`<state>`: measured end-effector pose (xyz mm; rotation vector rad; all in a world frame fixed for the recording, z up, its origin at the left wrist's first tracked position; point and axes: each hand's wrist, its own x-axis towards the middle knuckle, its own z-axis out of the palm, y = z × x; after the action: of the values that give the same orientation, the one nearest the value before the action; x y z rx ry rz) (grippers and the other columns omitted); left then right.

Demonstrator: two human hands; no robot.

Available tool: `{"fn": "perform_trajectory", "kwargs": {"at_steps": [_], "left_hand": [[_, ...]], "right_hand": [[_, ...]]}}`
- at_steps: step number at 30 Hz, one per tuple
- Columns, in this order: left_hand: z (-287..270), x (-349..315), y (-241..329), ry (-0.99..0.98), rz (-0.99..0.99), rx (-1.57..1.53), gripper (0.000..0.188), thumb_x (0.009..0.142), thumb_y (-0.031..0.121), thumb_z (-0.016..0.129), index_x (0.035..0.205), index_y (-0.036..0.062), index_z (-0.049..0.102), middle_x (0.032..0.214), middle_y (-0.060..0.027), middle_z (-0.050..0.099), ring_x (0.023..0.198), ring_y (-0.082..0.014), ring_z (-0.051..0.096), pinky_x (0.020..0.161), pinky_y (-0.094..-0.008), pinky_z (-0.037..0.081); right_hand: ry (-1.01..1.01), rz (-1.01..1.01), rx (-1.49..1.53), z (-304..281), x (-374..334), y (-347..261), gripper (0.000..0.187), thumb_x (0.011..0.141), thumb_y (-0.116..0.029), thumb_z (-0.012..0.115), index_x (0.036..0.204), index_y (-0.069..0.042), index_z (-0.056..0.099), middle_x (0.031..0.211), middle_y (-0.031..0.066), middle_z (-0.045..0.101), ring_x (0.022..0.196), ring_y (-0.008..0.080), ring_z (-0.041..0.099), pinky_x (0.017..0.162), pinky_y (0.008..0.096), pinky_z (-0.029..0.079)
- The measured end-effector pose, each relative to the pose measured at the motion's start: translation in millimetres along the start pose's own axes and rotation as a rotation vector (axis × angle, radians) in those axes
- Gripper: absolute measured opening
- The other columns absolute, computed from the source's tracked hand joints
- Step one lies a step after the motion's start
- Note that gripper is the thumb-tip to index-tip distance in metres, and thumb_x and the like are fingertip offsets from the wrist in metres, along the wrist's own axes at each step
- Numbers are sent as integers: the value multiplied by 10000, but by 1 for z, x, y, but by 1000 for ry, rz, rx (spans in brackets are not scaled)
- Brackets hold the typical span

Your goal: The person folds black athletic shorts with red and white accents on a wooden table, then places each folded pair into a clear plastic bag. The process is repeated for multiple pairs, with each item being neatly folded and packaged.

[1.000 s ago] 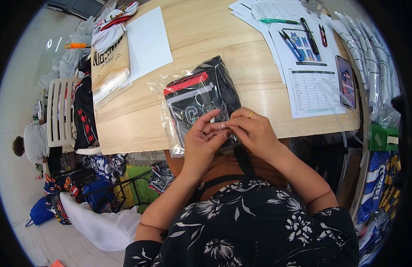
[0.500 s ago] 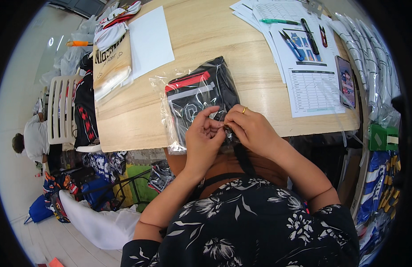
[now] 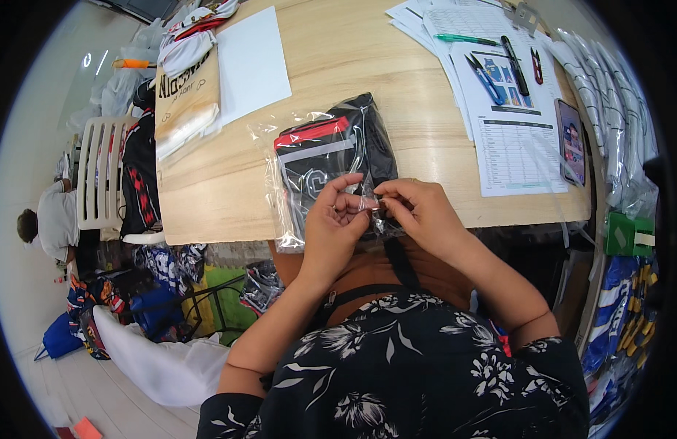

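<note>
Pale wood-grain table (image 3: 331, 66) fills the upper middle of the head view, with a white plastic chair (image 3: 101, 172) standing beyond its left edge. At the table's near edge lies a clear plastic bag (image 3: 264, 157) holding a folded black garment (image 3: 335, 162) with a red band and a grey stripe; the bag's lower end reaches past that edge. Over its right part, the left hand (image 3: 342, 216) is half curled, thumb drawn close to the fingers, and the right hand (image 3: 413, 208) has thumb and forefinger nearly together just beside them. Whether either one grips the film cannot be told. Toward the far right corner, printed sheets (image 3: 510, 161) carry a green pen (image 3: 466, 39), a black pen (image 3: 514, 66) and blue-handled scissors (image 3: 486, 80); a phone (image 3: 570, 143) lies by the right edge. Near the left edge, a tan packet (image 3: 188, 95) sits beside a blank white sheet (image 3: 258, 62).
</note>
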<state>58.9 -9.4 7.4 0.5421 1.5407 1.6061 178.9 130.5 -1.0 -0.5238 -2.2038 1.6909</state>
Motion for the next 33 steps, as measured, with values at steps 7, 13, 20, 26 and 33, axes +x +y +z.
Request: {"fn": "perform_trajectory", "kwargs": {"at_steps": [7,13,20,26,33], "left_hand": [[6,-5,-1,24,64,40,471,890,-93,569,1344,-19,467,982,-86,672,926,-93,642,799,-214,497],[7,-7,-1,56,110,103,449,886,-61,611,1319,3,512,932,-45,645,861,-64,608,756,-203,480],[10,-9,-4,68,183,254,478,875,-77,626,1331,14,514,929,-21,607,847,-51,579,771,-198,472],[12,-9,-6,76,263,427,481,842,-92,626,1304,8,534,907,-8,582,811,-46,548,738,-193,464],[15,-9,-4,102,313,546,500,812,-91,639,1284,15,509,821,-3,568,737,-54,525,692,-202,454]], "right_hand": [[11,140,272,8,-4,8,178,931,-8,610,1089,41,677,874,45,674,703,100,611,681,243,506],[-56,362,537,4,-1,6,157,932,-93,661,1035,20,694,877,47,678,677,96,593,641,222,476],[-88,393,604,4,2,9,150,915,-123,698,974,14,694,864,40,671,697,102,592,642,234,475],[-173,401,563,2,4,12,169,922,-166,694,976,-7,689,889,15,665,761,92,576,698,233,459],[-197,522,782,-2,5,12,171,943,-189,651,1004,-35,694,906,4,668,801,83,578,751,232,447]]}}
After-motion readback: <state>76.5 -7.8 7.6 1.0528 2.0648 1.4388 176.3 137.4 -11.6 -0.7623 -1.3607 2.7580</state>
